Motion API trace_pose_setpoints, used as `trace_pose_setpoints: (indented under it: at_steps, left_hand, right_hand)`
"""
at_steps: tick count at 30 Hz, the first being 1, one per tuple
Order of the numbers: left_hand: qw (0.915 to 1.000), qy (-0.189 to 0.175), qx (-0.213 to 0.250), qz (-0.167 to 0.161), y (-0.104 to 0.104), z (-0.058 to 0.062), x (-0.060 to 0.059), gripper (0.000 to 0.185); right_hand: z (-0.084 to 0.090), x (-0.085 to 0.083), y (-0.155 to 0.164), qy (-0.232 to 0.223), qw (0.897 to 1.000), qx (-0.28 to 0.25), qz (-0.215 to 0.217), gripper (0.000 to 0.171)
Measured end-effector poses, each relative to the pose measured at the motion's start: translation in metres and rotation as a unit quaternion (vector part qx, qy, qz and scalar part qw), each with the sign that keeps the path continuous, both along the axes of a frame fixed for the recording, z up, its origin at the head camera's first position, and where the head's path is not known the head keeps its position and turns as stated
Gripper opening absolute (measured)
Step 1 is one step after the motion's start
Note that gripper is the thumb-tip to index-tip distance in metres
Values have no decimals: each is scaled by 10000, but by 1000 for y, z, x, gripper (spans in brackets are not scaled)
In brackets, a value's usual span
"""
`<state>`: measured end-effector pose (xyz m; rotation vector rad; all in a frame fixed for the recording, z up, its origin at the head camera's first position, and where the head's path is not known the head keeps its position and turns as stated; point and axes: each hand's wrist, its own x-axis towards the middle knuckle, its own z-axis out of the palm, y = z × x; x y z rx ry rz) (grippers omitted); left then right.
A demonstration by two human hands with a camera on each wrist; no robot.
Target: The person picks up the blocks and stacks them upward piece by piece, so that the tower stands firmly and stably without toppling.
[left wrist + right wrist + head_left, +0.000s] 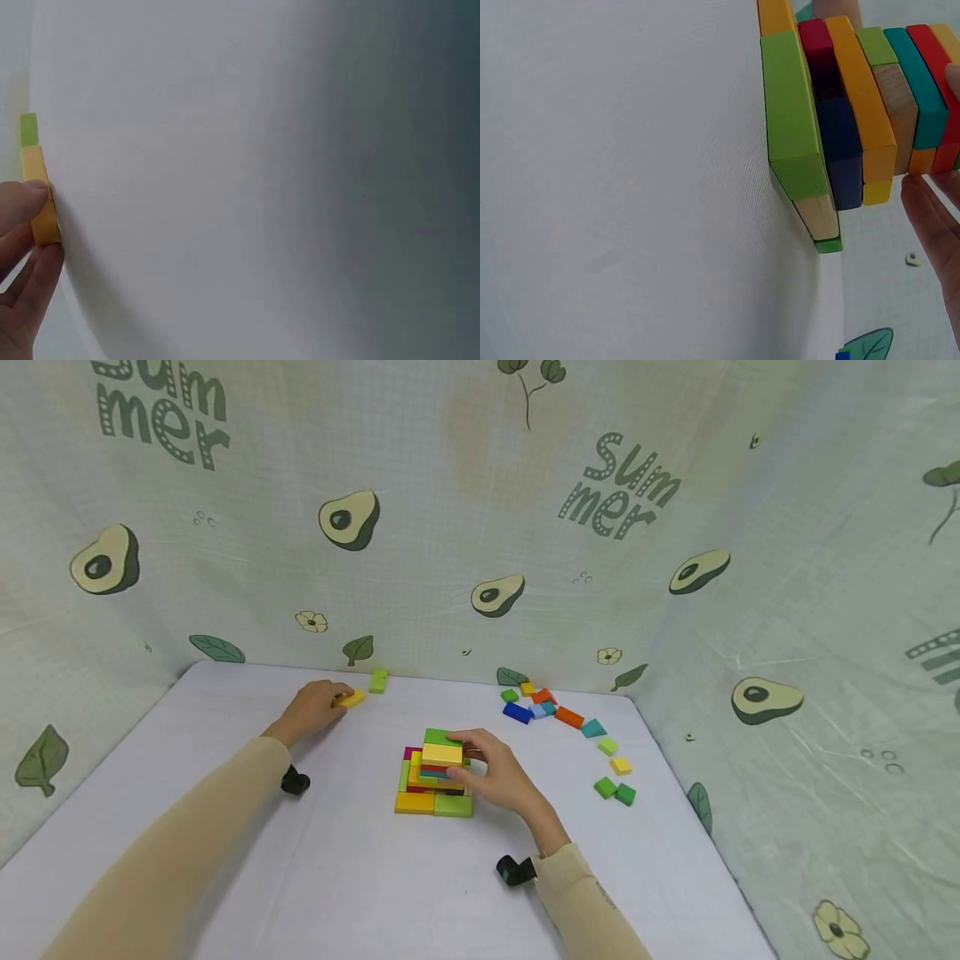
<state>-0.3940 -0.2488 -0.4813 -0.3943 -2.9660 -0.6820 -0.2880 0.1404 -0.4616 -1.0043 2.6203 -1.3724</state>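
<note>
Blocks are piling up into a stepped stack point(435, 777) near the middle of the white counter point(337, 877), and the right hand point(498, 772) is curling its fingers around the yellow block point(442, 753) sitting on top of it. In the right wrist view the fingertips point(930, 217) are pressing against the layered edges of the stack, green, blue, orange and teal among them. The left hand point(315, 710) is reaching well off toward the back of the counter, pinching a small yellow piece point(350, 698) between thumb and fingers; the left wrist view is showing that piece point(39, 195) held on edge. A light green block point(378, 681) is lying just beyond it, near the avocado-print backdrop point(480, 527). Loose blocks point(570, 727) of several colours are trailing in a curve along the far right side of the counter, apart from both hands.
</note>
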Motion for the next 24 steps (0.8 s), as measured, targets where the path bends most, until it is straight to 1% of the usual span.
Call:
trace_pose_setpoints:
  at_steps: [4,8,10,13,18,21,24]
  left_hand:
    - [9998,93,182,-33,1,1,8,45]
    - [9990,279,290,-191,7,7,14,43]
    - [9980,411,324,-340,14,15,19,42]
    - [9956,559,397,-644,29,30,28,42]
    - [9883,682,529,-1255,59,56,51,42]
    - [9824,765,579,-1601,73,67,63,41]
    - [9771,817,599,-1874,83,72,72,41]
  right_hand:
    - [-1,0,0,3,10000,-17,3,51]
    - [0,1,0,7,10000,7,-19,51]
    - [0,1,0,21,10000,8,-28,51]
    - [0,1,0,59,10000,17,-40,52]
    - [-1,-1,0,107,9999,0,-4,51]
    - [-1,-2,0,109,9999,-33,42,51]
    - [-2,-2,0,97,9999,-21,44,54]
